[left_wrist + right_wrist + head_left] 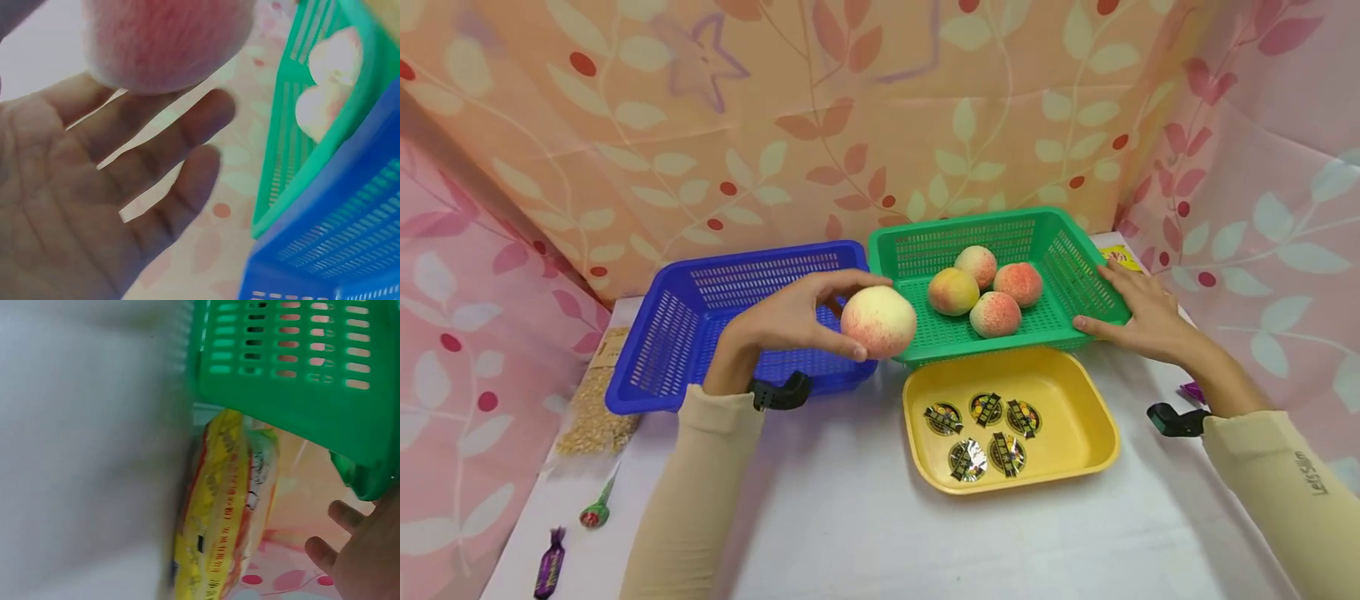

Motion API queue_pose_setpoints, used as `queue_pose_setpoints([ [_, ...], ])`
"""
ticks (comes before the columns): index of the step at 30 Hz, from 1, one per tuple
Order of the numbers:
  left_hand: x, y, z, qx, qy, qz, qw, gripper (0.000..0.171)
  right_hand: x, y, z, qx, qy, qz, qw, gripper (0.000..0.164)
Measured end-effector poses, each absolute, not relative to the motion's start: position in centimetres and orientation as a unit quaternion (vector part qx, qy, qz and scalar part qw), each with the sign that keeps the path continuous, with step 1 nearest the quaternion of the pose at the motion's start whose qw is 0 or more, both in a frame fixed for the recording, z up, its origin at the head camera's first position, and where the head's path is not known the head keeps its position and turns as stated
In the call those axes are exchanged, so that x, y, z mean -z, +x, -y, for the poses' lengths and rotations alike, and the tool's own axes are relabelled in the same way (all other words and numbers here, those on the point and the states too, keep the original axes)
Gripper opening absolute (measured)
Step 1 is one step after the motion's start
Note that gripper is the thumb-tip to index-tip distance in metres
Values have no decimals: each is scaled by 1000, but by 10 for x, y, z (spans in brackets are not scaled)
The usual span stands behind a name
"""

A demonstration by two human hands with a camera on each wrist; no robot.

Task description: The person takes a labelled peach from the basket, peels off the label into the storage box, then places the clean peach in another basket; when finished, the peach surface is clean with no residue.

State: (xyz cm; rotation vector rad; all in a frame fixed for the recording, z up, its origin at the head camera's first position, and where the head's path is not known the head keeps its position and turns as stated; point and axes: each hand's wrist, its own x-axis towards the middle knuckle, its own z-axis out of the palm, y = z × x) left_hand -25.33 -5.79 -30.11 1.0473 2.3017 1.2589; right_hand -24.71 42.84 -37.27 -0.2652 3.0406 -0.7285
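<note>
A pale yellow and pink peach (878, 322) is held between the thumb and fingers of my left hand (801, 312), up in front of where the two baskets meet. In the left wrist view its fuzzy pink side (165, 40) shows above the lower fingers, which are spread. My right hand (1142, 312) rests on the right rim of the green basket (992, 343), thumb on the near side of the corner. Inside that basket sit several peaches (995, 314) in a cluster. To its left stands the blue basket (741, 389), partly hidden behind my left hand.
A yellow tray (1082, 417) with several round black stickers (1006, 454) lies before the green basket. A yellow packet (215, 506) stands right of that basket. At left lie a bag of grains (597, 408), a green lollipop (596, 514) and a purple wrapped candy (551, 564).
</note>
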Motion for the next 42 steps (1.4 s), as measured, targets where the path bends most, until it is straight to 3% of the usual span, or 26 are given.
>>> queue_pose_setpoints([
  [9, 314, -335, 27, -493, 323, -801, 103, 70, 379, -250, -429, 232, -66, -970, 32, 107],
  [16, 329, -371, 9, -474, 284, -831, 60, 73, 381, -252, -423, 256, -65, -963, 50, 109],
  [32, 345, -403, -5, -372, 273, -886, 43, 81, 382, -249, -422, 297, -59, -952, 50, 110],
  [42, 352, -405, -12, -305, 232, -921, 68, 83, 381, -246, -427, 299, -55, -951, 52, 109],
])
